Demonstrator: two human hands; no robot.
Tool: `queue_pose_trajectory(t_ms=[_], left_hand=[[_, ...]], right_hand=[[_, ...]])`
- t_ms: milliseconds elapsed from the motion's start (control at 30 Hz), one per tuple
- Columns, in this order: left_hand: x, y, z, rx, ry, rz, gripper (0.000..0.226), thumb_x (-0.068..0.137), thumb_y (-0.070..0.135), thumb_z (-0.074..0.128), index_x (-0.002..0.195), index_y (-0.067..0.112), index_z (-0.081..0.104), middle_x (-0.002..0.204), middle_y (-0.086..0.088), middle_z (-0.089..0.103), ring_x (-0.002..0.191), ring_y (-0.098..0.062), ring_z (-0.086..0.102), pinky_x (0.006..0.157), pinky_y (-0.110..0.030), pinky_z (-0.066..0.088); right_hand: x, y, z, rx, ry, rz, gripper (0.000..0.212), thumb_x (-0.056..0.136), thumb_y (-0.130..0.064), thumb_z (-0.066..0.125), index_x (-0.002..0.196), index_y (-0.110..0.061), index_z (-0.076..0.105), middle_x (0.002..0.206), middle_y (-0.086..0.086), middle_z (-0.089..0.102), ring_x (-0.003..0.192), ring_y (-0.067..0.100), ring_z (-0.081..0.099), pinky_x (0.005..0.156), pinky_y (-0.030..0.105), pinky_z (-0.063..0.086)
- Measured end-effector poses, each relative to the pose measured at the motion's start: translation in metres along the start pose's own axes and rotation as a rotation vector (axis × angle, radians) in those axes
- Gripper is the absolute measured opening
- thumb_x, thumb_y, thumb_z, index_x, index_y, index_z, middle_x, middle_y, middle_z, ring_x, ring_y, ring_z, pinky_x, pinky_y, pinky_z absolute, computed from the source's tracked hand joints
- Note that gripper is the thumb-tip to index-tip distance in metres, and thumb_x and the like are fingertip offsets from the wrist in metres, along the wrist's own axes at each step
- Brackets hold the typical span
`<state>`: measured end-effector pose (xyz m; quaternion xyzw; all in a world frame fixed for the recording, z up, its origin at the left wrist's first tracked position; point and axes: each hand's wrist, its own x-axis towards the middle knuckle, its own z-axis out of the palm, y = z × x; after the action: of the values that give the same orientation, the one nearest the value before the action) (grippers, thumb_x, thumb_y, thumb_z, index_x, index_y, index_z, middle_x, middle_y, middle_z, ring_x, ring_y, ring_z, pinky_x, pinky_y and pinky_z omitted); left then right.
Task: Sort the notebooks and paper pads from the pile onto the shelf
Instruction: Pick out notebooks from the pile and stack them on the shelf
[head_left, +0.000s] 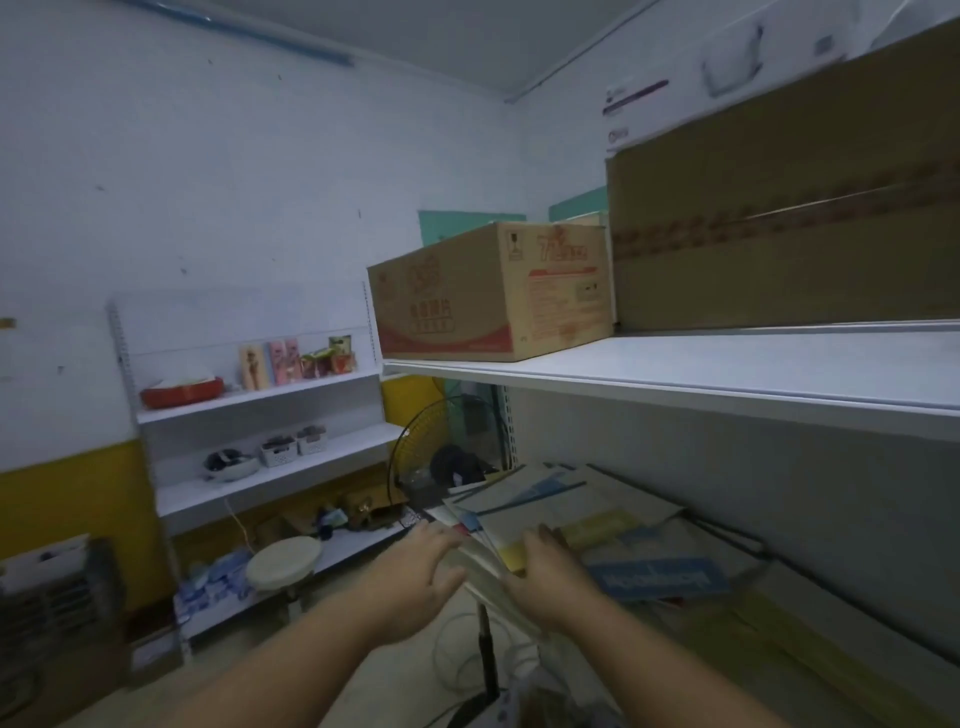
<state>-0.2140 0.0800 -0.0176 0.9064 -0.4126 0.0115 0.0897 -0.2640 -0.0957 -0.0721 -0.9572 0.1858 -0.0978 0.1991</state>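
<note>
Left hand (415, 577): fingers straight, spread, touching the near-left edge of notebook pile (597, 514). Right hand (550, 579): clasped round several pads (488, 571) at the pile's near edge. Pile location: lower tier, right shelving (779, 483).

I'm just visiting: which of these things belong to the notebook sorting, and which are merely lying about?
Part of the job: pile of notebooks and pads, white shelf, left hand, right hand.

Just lying about: cardboard box, fan, red basin, white baskets, stool.
</note>
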Motion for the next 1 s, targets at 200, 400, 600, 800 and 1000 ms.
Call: queue_pose_trajectory(t_ms=[200, 400, 600, 800, 1000], left_hand=[[0.050, -0.033, 0.023, 0.109, -0.005, 0.198, 0.035, 0.098, 0.036, 0.040, 0.126, 0.022, 0.056, 0.143, 0.006, 0.043, 0.138, -0.009, 0.028, 0.109, -0.026, 0.029], [0.135, -0.080, 0.030, -0.275, 0.131, 0.103, 0.023, 0.095, 0.029, 0.047, 0.108, 0.028, 0.066, 0.107, 0.010, 0.066, 0.097, -0.004, 0.060, 0.085, -0.025, 0.051], [0.207, -0.097, 0.015, -0.918, -0.084, -0.079, 0.031, 0.097, 0.024, 0.050, 0.098, -0.001, 0.067, 0.078, -0.013, 0.069, 0.058, -0.021, 0.064, 0.049, -0.025, 0.051], [0.244, -0.123, 0.037, -1.398, -0.735, -0.172, 0.050, 0.077, 0.026, 0.068, 0.119, 0.000, 0.060, 0.103, -0.026, 0.068, 0.088, -0.039, 0.067, 0.081, -0.048, 0.054], [0.269, -0.164, 0.046, -1.434, -0.595, -0.161, 0.030, 0.083, 0.000, 0.058, 0.113, 0.003, 0.059, 0.095, -0.026, 0.070, 0.085, -0.041, 0.066, 0.069, -0.044, 0.052]], right_hand=[[0.059, -0.006, 0.027, -0.201, -0.044, 0.120, 0.068, 0.094, -0.043, 0.040, 0.151, -0.021, 0.012, 0.159, 0.010, -0.004, 0.146, 0.029, -0.004, 0.117, 0.052, 0.003], [0.081, -0.004, 0.026, -0.341, -0.193, 0.094, 0.059, 0.092, -0.045, 0.036, 0.144, -0.016, 0.032, 0.155, 0.011, 0.020, 0.141, 0.031, 0.018, 0.112, 0.050, 0.020], [0.062, -0.005, 0.011, -0.171, 0.215, -0.067, 0.033, 0.093, -0.022, 0.039, 0.116, -0.011, 0.060, 0.125, 0.009, 0.059, 0.114, 0.027, 0.056, 0.092, 0.034, 0.049], [0.073, -0.009, 0.029, -0.317, 0.581, -0.510, 0.025, 0.095, -0.027, 0.049, 0.113, -0.019, 0.064, 0.120, 0.001, 0.067, 0.100, 0.017, 0.067, 0.084, 0.031, 0.054], [0.101, 0.017, 0.021, -0.166, 0.319, 0.294, 0.063, 0.094, -0.053, 0.042, 0.148, -0.041, 0.013, 0.159, -0.008, 0.002, 0.147, 0.013, 0.001, 0.120, 0.034, 0.011]])
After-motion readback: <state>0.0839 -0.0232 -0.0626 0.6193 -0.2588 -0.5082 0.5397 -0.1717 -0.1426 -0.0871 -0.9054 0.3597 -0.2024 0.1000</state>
